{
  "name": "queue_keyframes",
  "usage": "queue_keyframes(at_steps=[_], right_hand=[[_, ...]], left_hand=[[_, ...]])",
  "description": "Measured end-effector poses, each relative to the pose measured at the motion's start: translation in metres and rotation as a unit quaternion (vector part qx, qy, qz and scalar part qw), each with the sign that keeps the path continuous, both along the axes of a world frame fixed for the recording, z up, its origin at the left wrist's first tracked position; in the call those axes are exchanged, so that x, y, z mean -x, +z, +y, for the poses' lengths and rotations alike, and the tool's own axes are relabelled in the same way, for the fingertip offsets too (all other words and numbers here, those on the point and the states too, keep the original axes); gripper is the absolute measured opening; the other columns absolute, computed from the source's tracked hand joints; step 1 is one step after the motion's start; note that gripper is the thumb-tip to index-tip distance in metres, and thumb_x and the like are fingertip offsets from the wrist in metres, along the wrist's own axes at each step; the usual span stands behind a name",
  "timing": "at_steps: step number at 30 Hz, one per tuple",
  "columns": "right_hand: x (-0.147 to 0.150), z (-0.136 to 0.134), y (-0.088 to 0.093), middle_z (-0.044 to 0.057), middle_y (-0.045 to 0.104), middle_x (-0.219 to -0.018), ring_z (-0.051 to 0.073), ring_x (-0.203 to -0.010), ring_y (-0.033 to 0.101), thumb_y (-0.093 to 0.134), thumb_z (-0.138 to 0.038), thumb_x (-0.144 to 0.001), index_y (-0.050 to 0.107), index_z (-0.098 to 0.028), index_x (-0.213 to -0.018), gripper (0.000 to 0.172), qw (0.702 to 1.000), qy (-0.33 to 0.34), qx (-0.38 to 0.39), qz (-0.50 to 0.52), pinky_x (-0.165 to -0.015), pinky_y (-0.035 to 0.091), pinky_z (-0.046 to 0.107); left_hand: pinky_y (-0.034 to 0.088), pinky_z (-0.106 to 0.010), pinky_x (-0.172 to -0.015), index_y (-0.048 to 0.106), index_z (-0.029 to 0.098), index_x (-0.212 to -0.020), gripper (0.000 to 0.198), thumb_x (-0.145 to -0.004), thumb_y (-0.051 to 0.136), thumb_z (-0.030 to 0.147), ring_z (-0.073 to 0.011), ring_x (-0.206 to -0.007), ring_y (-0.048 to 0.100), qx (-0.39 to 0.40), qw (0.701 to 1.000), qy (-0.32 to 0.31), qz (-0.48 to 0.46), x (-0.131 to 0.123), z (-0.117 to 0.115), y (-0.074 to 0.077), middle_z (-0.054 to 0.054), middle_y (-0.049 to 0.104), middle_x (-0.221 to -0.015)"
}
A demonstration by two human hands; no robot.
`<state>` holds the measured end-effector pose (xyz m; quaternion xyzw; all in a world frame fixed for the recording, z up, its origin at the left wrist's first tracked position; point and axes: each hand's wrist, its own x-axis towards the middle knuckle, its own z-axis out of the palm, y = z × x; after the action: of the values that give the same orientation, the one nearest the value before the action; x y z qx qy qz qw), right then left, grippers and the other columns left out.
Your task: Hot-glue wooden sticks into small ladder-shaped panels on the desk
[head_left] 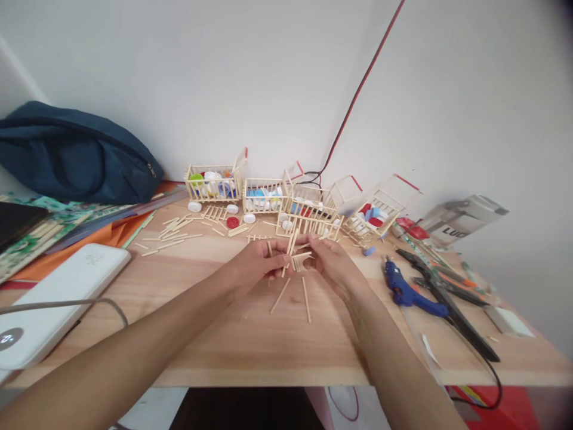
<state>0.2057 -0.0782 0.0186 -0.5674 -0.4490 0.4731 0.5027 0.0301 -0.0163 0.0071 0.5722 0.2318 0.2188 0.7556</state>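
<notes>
Both my hands meet over the middle of the wooden table (250, 340). My left hand (259, 263) pinches a small frame of glued wooden sticks (296, 257), and my right hand (329, 263) grips the same stick frame from the other side. Two loose sticks (293, 298) lie on the table just below my hands. Behind my hands stands a row of small stick-built carts (264, 194) holding coloured bottle caps.
A blue glue gun (409, 292) and black pliers (441, 292) lie at the right. Scattered sticks and caps (197, 227) lie at the left centre. A white device (58, 298) with a cable, papers and a dark blue bag (76, 155) are at the left. A red cable runs up the wall.
</notes>
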Motion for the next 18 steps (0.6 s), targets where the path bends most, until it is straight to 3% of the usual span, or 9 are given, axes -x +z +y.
queue_keyframes(at_steps=[3, 6, 9, 13, 18], right_hand=[[-0.007, -0.003, 0.003, 0.001, 0.054, -0.075, 0.012, -0.067, 0.047, 0.052, -0.061, -0.08, 0.067, -0.017, -0.091, 0.048, 1.0, -0.024, -0.006, -0.018, -0.056, 0.035, 0.024], [-0.006, -0.008, 0.004, -0.002, 0.05, -0.067, 0.009, -0.056, 0.039, 0.057, -0.059, -0.079, 0.068, -0.017, -0.093, 0.046, 0.999, 0.007, 0.0, -0.048, -0.051, 0.029, 0.024], [0.002, -0.008, 0.002, -0.002, 0.053, -0.063, 0.009, -0.053, 0.039, 0.057, -0.06, -0.079, 0.067, -0.017, -0.08, 0.044, 0.994, 0.052, -0.007, -0.092, -0.051, 0.03, 0.025], [0.008, -0.003, -0.005, -0.003, 0.05, -0.055, 0.009, -0.053, 0.04, 0.06, -0.06, -0.077, 0.059, -0.017, -0.061, 0.046, 0.99, 0.032, -0.032, -0.132, -0.053, 0.031, 0.025], [0.004, -0.001, -0.007, -0.005, 0.043, -0.049, 0.009, -0.051, 0.038, 0.059, -0.057, -0.08, 0.056, -0.018, -0.055, 0.046, 0.986, 0.018, -0.057, -0.158, -0.051, 0.029, 0.024]], left_hand=[[0.033, -0.016, -0.05, 0.053, 0.015, -0.088, 0.029, -0.077, 0.07, 0.036, -0.0036, -0.052, 0.045, 0.013, 0.998, 0.045, -0.032, 0.0, 0.0, 0.001, 0.002, 0.062, -0.069], [0.035, -0.016, -0.053, 0.05, 0.016, -0.089, 0.029, -0.079, 0.068, 0.036, -0.0035, -0.054, 0.046, 0.025, 0.996, 0.055, -0.058, 0.0, 0.0, 0.003, 0.002, 0.061, -0.072], [0.035, -0.017, -0.051, 0.051, 0.016, -0.091, 0.03, -0.079, 0.067, 0.039, -0.0044, -0.055, 0.048, 0.017, 0.998, 0.028, -0.05, 0.0, 0.0, 0.003, 0.001, 0.06, -0.073], [0.035, -0.018, -0.049, 0.055, 0.015, -0.091, 0.033, -0.078, 0.066, 0.044, -0.0057, -0.054, 0.048, -0.014, 1.0, 0.003, -0.02, 0.0, 0.001, 0.002, 0.0, 0.061, -0.072], [0.033, -0.02, -0.049, 0.057, 0.013, -0.068, 0.039, -0.081, 0.06, 0.049, -0.006, -0.049, 0.045, -0.113, 0.992, 0.007, 0.061, 0.002, 0.002, 0.002, 0.001, 0.054, -0.057]])
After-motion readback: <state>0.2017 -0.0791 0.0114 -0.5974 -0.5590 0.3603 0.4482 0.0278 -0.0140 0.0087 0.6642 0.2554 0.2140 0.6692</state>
